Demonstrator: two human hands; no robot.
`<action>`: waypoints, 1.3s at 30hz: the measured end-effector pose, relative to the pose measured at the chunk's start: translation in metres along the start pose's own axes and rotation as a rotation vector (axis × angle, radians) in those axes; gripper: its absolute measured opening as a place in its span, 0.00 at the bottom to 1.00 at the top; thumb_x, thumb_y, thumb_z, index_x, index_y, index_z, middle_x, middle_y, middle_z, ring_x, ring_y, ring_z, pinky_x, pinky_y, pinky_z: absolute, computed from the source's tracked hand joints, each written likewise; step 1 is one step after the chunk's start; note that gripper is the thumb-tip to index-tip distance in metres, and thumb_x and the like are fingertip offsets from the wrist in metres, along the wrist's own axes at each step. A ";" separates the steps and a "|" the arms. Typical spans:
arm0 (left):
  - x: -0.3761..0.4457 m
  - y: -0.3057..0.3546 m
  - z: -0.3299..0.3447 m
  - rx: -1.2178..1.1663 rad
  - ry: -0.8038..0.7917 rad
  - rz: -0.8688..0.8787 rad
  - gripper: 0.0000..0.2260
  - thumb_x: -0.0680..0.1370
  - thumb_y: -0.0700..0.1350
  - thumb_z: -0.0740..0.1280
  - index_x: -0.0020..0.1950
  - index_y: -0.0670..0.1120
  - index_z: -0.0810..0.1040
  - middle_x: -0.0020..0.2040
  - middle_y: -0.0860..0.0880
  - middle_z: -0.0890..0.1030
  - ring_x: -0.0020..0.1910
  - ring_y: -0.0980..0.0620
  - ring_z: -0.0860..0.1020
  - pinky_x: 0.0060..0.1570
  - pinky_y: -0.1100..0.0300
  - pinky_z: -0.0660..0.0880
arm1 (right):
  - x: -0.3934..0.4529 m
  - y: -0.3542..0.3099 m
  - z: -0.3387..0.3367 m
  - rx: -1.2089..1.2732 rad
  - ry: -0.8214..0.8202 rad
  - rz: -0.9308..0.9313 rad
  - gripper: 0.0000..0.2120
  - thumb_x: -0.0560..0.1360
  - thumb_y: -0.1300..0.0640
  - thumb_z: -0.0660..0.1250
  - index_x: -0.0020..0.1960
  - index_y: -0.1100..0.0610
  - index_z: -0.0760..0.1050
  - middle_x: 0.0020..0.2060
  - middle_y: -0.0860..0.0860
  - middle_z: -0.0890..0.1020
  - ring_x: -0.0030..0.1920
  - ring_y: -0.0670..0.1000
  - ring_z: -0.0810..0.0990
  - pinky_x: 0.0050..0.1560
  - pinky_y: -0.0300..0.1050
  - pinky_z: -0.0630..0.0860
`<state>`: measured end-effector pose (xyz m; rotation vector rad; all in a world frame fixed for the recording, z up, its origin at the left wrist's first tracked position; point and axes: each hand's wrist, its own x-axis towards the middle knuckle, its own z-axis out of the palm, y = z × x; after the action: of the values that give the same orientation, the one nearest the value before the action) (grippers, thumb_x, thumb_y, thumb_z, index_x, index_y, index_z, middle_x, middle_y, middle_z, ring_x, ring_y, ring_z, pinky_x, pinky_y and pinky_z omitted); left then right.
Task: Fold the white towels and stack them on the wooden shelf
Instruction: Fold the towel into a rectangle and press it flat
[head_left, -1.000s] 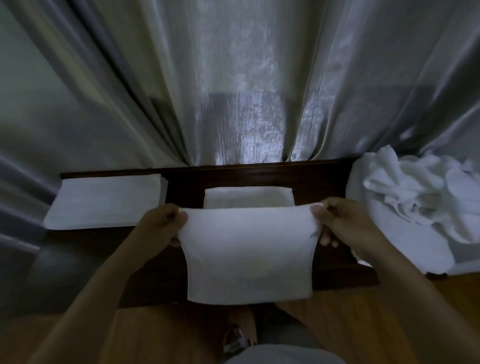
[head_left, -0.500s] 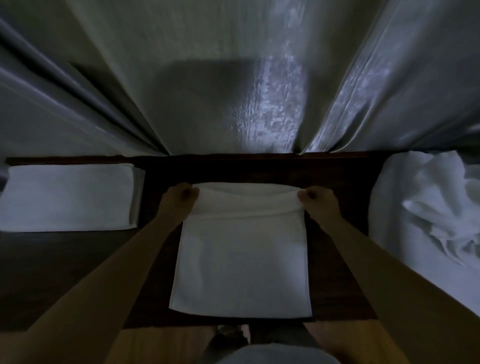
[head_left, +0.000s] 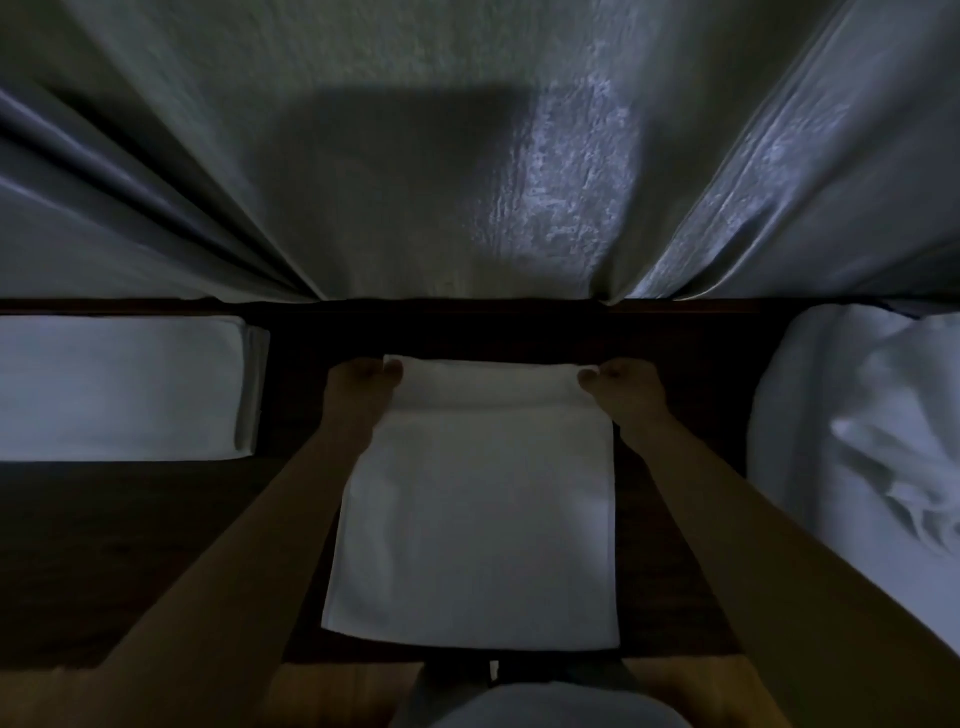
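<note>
Towel (head_left: 475, 519) on shelf (head_left: 130, 545): 2 hands, left hand (head_left: 358, 387) and right hand (head_left: 626, 387), pinch its far corners.

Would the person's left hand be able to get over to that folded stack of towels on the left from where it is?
Probably yes. The left hand pinches a far corner of the middle towel, and only bare dark shelf lies between it and the folded stack. It would need to let go first.

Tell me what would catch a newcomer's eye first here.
First, the white towel spread on the dark wooden shelf at center, its far corners pinched by the left hand and right hand. Then the folded towel stack at left and the crumpled towel heap at right.
</note>
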<state>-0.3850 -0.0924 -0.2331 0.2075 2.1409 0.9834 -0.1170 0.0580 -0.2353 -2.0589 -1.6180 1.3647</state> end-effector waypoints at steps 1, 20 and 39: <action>-0.001 -0.001 -0.001 -0.020 0.013 -0.001 0.13 0.78 0.45 0.72 0.34 0.49 0.77 0.36 0.46 0.78 0.42 0.44 0.79 0.50 0.49 0.77 | -0.001 0.001 -0.001 0.027 0.008 0.016 0.14 0.75 0.56 0.74 0.32 0.54 0.77 0.40 0.61 0.82 0.48 0.63 0.84 0.52 0.55 0.80; -0.093 0.015 -0.112 -0.231 -0.047 0.360 0.04 0.74 0.43 0.76 0.48 0.46 0.85 0.48 0.46 0.86 0.51 0.46 0.84 0.55 0.50 0.80 | -0.106 -0.021 -0.086 0.468 -0.177 -0.182 0.07 0.73 0.63 0.75 0.36 0.58 0.85 0.29 0.58 0.80 0.30 0.53 0.75 0.27 0.42 0.70; -0.196 0.095 -0.207 -0.437 -0.098 0.800 0.09 0.70 0.49 0.78 0.44 0.48 0.83 0.39 0.44 0.83 0.39 0.44 0.84 0.42 0.49 0.84 | -0.235 -0.108 -0.167 0.586 0.001 -0.748 0.04 0.75 0.67 0.74 0.49 0.64 0.82 0.37 0.60 0.86 0.35 0.54 0.83 0.36 0.45 0.82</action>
<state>-0.4064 -0.2314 0.0327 0.9121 1.6926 1.8103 -0.0611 -0.0363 0.0527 -0.9775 -1.4996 1.3101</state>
